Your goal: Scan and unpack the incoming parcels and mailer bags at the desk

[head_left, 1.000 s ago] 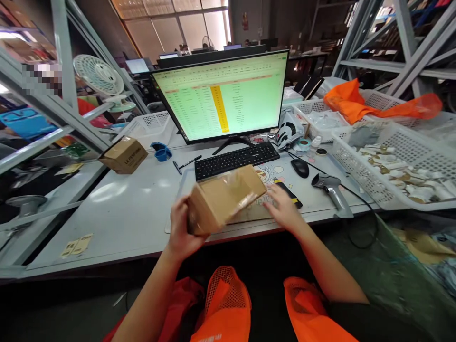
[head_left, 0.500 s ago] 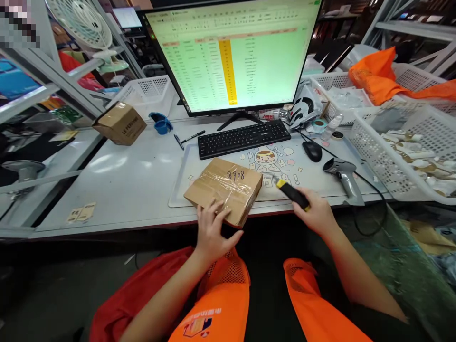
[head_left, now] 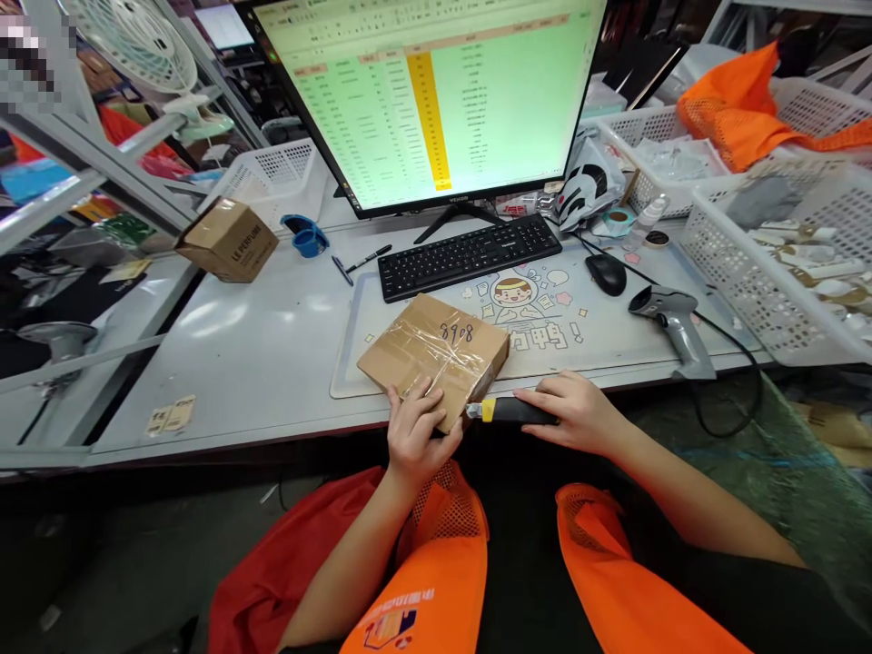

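Note:
A taped cardboard box (head_left: 426, 341) marked "8908" lies at the desk's front edge, partly on a printed desk mat (head_left: 545, 350). My left hand (head_left: 417, 434) grips its near corner, fingers over the top and thumb along the front side. In my right hand (head_left: 572, 413) is a black and yellow utility knife (head_left: 512, 411), held level and pointing left. The knife's tip is at the box's near right edge; whether the blade has entered the tape cannot be made out.
Behind the box stand a keyboard (head_left: 470, 256) and a monitor (head_left: 436, 109). A mouse (head_left: 606, 273), a barcode scanner (head_left: 674, 329) and a white basket (head_left: 769, 272) are to the right. Another cardboard box (head_left: 228, 241), pens and a blue container (head_left: 308, 238) sit at the left.
My right hand has brought the knife left and down from beside the box to its near right edge. My left thumb has moved in against the box.

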Motion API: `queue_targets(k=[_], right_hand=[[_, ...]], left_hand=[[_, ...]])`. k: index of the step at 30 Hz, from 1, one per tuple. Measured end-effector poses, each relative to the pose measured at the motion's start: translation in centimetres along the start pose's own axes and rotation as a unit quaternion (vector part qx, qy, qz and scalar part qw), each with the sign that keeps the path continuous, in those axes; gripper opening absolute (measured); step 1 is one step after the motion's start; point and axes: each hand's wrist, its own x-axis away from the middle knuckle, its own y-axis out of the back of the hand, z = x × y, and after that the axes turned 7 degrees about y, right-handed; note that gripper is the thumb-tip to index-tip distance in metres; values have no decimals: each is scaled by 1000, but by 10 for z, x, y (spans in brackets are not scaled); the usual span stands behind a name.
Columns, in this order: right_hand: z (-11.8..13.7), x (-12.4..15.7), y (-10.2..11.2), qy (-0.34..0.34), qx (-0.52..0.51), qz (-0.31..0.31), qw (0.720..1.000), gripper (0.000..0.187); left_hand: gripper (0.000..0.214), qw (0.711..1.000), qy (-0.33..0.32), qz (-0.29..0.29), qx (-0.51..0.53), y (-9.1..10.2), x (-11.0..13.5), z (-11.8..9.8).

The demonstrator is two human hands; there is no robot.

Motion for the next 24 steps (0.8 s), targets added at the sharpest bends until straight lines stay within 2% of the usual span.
queue_targets(k=[5,8,9,11,13,15,17,19,20,21,22,24], right_hand=[[5,2,-8,-6,30,-27,999,41],[-6,6,-7,-28,50,-20,998,41],[-16,9,-5,-61,62,-22,996,43],[-41,22,4,-176,104,-54,978,49],[-67,41,15,-308,139,-106,935,53],[-83,61,24,-385,136,-144,902,55],[-85,79,27,-399,103,-165,896,55],[-76,92,25,-389,74,-180,900,56],[-70,96,22,-385,67,-188,901,57],[-64,98,18,-383,63,-193,901,57],[-59,99,13,-381,62,-197,901,57],[-52,94,4,-373,60,-203,903,57]], left_hand=[[19,1000,-10,-14,19,-3,2,2],[20,999,-15,-8,28,-4,3,1],[19,1000,-15,-4,28,-4,4,1],[17,999,-15,3,30,-2,8,3],[15,998,-24,14,47,5,14,14],[9,995,-29,30,88,19,23,37],[5,994,35,7,107,39,34,67],[17,980,175,-75,54,61,44,91],[23,962,241,-126,13,69,48,95],[29,946,280,-165,-23,74,50,94],[35,940,288,-177,-44,76,51,85],[43,964,232,-123,-50,67,49,54]])
